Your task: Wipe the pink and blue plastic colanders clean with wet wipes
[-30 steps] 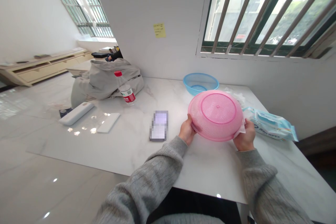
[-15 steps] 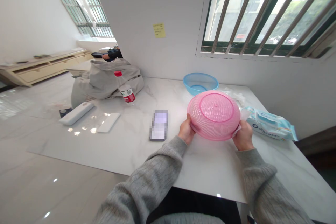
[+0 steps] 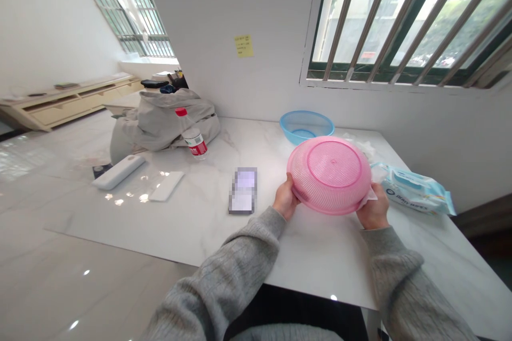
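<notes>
The pink mesh basket [image 3: 332, 168] is held base-up above the table [image 3: 320, 261], nearer than the blue plastic basket [image 3: 307, 128]; the left hand [image 3: 286, 198] has its fingers closed on the left rim; the right hand [image 3: 375, 210] pinches a white wipe [image 3: 369, 196] against the right rim, beside the body wipes pack [image 3: 420, 192]; since half a second ago the pink basket has shifted slightly right, which suggests rubbing along the rim.

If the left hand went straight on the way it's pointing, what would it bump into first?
The pink basket: the left hand is already holding its near-left edge. What it would meet beyond the basket is hard to tell, because depth is unclear here.
</notes>
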Demonstrator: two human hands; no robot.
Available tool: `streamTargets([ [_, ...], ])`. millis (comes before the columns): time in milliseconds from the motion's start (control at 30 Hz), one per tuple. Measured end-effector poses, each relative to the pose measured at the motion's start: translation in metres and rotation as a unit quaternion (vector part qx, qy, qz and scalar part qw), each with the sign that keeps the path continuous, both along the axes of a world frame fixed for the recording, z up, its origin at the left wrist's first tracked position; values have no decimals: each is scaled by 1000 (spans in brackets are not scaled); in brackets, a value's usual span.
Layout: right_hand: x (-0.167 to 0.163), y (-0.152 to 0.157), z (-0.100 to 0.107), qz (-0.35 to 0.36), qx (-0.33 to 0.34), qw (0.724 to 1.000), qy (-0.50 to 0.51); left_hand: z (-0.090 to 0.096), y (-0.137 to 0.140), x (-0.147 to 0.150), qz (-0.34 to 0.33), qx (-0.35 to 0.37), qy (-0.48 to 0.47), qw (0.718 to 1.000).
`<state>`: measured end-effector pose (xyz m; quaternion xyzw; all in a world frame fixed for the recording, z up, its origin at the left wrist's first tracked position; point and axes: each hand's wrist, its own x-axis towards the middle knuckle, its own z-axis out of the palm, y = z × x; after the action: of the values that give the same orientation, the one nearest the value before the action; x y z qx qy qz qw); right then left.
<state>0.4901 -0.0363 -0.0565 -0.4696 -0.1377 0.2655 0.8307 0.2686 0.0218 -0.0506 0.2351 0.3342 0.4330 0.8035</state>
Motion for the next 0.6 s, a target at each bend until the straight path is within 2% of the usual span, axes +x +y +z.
streamTargets([
  [67,-3,0,4,3,-3,1000,13,1,0,-1,-2,-9,-9,1000],
  [233,-18,-1,22,93,48,994,33,3,1,-1,26,-29,-51,998],
  [333,-21,-2,26,98,57,992,46,3,2,0,38,-36,-68,996],
  [433,-17,-2,22,95,46,993,55,2,3,-1,44,-46,-73,995],
  [600,-11,0,10,47,10,999,5,3,4,-1,49,-45,-70,995],
])
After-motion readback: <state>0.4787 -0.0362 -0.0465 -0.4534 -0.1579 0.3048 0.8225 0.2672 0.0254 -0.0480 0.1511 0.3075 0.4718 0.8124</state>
